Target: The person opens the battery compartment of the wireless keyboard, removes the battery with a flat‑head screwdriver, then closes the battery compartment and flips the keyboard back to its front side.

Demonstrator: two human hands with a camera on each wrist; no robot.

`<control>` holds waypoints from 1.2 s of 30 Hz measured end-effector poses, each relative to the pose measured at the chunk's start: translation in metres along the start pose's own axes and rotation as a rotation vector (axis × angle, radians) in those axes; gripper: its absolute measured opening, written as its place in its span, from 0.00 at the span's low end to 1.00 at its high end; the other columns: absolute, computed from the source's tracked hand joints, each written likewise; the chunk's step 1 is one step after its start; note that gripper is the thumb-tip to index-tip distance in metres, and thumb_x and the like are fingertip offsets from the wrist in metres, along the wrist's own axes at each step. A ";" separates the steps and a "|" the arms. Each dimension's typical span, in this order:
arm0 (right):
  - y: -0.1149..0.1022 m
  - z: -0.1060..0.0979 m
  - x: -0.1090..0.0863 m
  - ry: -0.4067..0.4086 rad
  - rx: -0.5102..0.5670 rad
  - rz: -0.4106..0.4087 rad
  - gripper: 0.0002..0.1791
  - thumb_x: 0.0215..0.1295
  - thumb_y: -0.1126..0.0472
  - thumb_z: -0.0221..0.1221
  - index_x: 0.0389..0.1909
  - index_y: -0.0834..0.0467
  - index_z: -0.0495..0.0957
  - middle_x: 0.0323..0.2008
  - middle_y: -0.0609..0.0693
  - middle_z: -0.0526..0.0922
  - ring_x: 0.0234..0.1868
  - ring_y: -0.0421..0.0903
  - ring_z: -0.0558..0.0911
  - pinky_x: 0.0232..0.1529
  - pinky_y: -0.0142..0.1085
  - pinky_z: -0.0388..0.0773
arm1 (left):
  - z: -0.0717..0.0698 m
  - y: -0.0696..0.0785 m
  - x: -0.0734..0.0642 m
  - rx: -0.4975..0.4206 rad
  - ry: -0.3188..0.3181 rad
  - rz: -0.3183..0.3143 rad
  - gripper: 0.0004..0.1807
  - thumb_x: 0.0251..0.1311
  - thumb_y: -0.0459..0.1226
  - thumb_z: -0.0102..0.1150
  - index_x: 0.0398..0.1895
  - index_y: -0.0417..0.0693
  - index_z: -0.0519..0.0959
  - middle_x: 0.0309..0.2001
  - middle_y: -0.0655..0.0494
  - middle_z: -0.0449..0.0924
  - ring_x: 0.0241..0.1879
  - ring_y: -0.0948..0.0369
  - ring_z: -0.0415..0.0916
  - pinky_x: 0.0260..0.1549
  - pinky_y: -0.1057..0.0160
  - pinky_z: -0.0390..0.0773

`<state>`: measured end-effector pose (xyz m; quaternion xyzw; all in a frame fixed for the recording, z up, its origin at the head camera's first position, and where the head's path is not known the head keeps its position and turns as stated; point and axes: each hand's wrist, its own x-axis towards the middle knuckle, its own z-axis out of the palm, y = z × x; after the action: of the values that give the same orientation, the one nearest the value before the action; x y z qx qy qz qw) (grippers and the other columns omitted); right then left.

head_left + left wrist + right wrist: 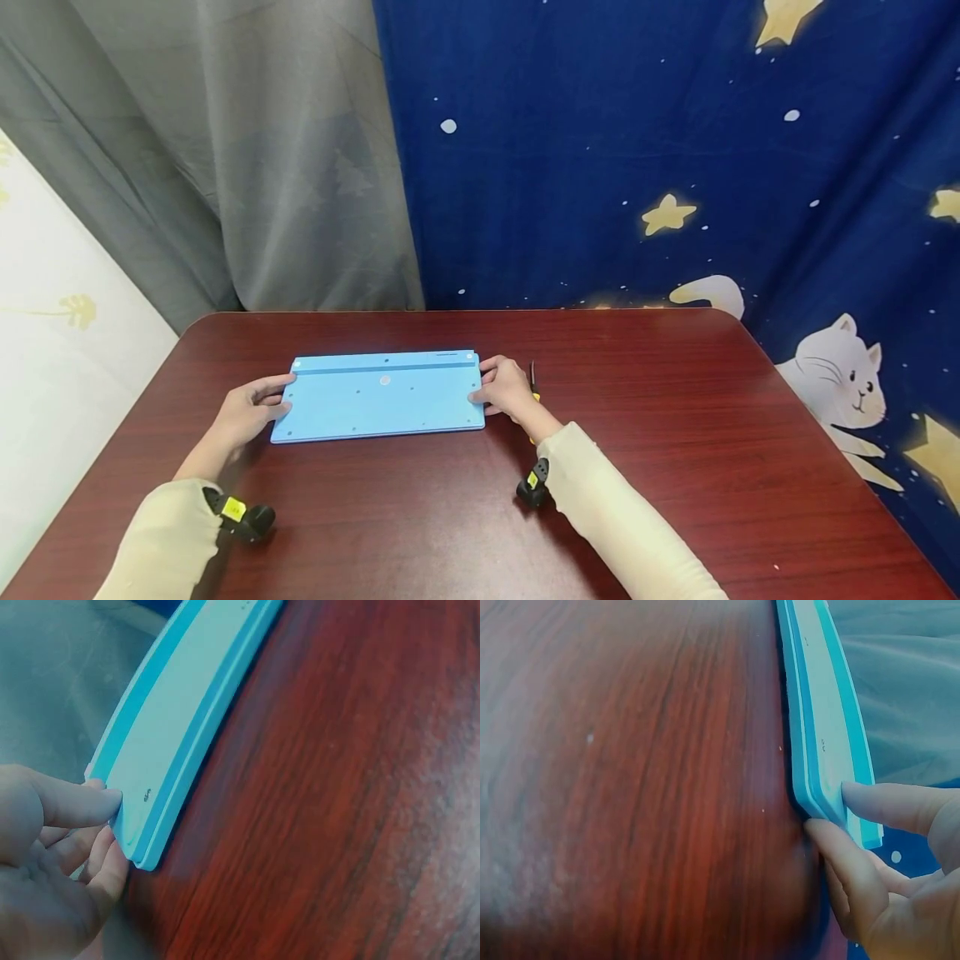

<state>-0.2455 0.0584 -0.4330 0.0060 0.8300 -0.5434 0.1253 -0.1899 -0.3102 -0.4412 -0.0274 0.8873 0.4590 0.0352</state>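
Note:
A light blue keyboard (378, 407) lies face down, its flat underside up with small screw holes, a round white label and a raised ridge along the far edge. At its left end my left hand (243, 412) pinches the edge, thumb on top and fingers below, as the left wrist view shows. My right hand (508, 388) pinches the opposite end the same way, its thumb (889, 806) over the underside. Just beyond the right hand lies a screwdriver (533, 379) with a dark shaft and yellow on its handle, partly hidden by the hand and wrist.
The dark red wooden table (660, 417) has rounded far corners. Behind it hang a grey curtain (315, 167) and a blue star-patterned curtain (562, 167). A white patterned surface (60, 375) borders the left side. Both wrists carry small black cameras.

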 end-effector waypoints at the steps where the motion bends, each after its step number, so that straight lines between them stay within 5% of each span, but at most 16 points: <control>1: 0.000 0.000 0.000 0.002 -0.007 -0.003 0.28 0.45 0.74 0.67 0.50 0.66 0.70 0.34 0.58 0.74 0.26 0.48 0.80 0.24 0.39 0.79 | 0.000 0.000 0.000 -0.002 0.003 -0.005 0.27 0.61 0.31 0.52 0.64 0.36 0.62 0.60 0.32 0.62 0.55 0.42 0.65 0.47 0.54 0.71; 18: 0.005 0.000 -0.002 0.004 0.029 -0.008 0.27 0.45 0.74 0.67 0.49 0.67 0.72 0.37 0.59 0.75 0.28 0.48 0.80 0.26 0.40 0.79 | 0.002 -0.004 -0.002 -0.044 0.056 -0.051 0.30 0.61 0.36 0.56 0.64 0.35 0.61 0.58 0.33 0.65 0.55 0.43 0.68 0.47 0.54 0.69; 23: 0.005 0.000 -0.002 -0.008 0.039 -0.018 0.27 0.45 0.74 0.67 0.49 0.66 0.72 0.38 0.59 0.74 0.28 0.48 0.80 0.27 0.40 0.79 | 0.004 0.000 -0.001 -0.044 0.102 -0.073 0.28 0.60 0.35 0.56 0.63 0.36 0.63 0.56 0.34 0.67 0.52 0.45 0.69 0.44 0.61 0.74; 28: 0.004 0.000 -0.002 -0.025 0.049 -0.016 0.26 0.46 0.74 0.66 0.49 0.66 0.71 0.38 0.60 0.74 0.28 0.48 0.80 0.28 0.40 0.79 | 0.007 0.012 0.001 -0.089 0.162 -0.100 0.27 0.59 0.34 0.55 0.62 0.38 0.65 0.55 0.36 0.68 0.48 0.52 0.69 0.36 0.72 0.71; 36: 0.005 -0.003 -0.003 -0.026 0.060 -0.015 0.27 0.46 0.75 0.66 0.50 0.65 0.72 0.39 0.60 0.73 0.30 0.49 0.80 0.28 0.41 0.79 | 0.014 0.042 0.007 -0.157 0.160 -0.040 0.26 0.59 0.34 0.55 0.61 0.37 0.66 0.53 0.36 0.70 0.36 0.69 0.71 0.34 0.67 0.74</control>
<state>-0.2427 0.0636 -0.4362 -0.0036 0.8117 -0.5690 0.1317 -0.1996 -0.2747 -0.4155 -0.0845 0.8479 0.5226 -0.0288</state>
